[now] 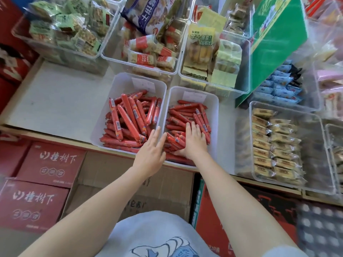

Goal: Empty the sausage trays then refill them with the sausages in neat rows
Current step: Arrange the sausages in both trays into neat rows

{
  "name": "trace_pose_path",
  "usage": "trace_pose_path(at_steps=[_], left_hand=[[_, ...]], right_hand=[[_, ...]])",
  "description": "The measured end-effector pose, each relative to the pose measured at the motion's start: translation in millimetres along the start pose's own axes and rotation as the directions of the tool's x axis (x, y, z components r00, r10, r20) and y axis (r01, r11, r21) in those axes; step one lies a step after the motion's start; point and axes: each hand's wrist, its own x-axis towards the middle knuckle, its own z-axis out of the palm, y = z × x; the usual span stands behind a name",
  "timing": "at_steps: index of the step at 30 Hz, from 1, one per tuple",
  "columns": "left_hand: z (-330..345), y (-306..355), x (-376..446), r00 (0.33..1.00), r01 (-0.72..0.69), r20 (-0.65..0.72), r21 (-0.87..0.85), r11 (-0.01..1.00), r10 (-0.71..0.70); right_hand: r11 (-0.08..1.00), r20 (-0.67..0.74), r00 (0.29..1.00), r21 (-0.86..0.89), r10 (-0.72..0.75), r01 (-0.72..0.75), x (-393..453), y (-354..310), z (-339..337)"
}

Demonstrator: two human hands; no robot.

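A bunch of red sausages point(175, 141) is grasped by the right hand point(194, 140) in the right tray point(213, 112); left hand point(151, 151) held flat, released, beside it.

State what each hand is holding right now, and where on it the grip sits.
The right hand grips a bunch of sausages in the right tray, across their near ends. The left hand holds nothing, fingers straight.

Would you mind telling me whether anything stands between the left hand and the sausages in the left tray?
Nothing visible does. The left hand hovers open over the near right corner of the left tray, whose top is uncovered, with the sausages piled loose just beyond its fingertips. The right hand is already on the right tray's sausages.
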Motion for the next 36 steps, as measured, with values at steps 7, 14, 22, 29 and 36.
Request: trace_pose_path(at_steps=[7, 14, 22, 29, 36], left_hand=[[1.9, -4.6, 7.4, 1.000, -0.010, -0.016, -0.081, 0.997, 0.009], [-2.5, -8.4, 6.0, 0.999, 0.023, -0.029, -0.145, 0.989, -0.028], [-13.2, -3.6, 6.6, 0.995, 0.087, 0.053, -0.163, 0.983, -0.080], [-12.4, -2.8, 5.2, 0.993, 0.110, 0.068, -0.160, 0.981, -0.100], [-13.9, 2.3, 1.0, 0.994, 0.107, 0.040, -0.197, 0.974, -0.101]], right_hand=[[0.996, -0.029, 0.996, -0.005, -0.087, 0.087, 17.3, 20.1, -15.4], [0.993, 0.008, 0.994, 0.043, -0.109, 0.108, 6.8, 11.4, -5.2], [0.989, 0.114, 0.984, -0.041, -0.133, 0.139, 8.0, 6.8, -14.7], [0.944, 0.111, 0.950, -0.126, -0.291, 0.304, -18.4, 21.7, -3.1], [0.988, -0.002, 0.990, 0.060, -0.140, 0.140, -36.9, 36.3, 3.6]])
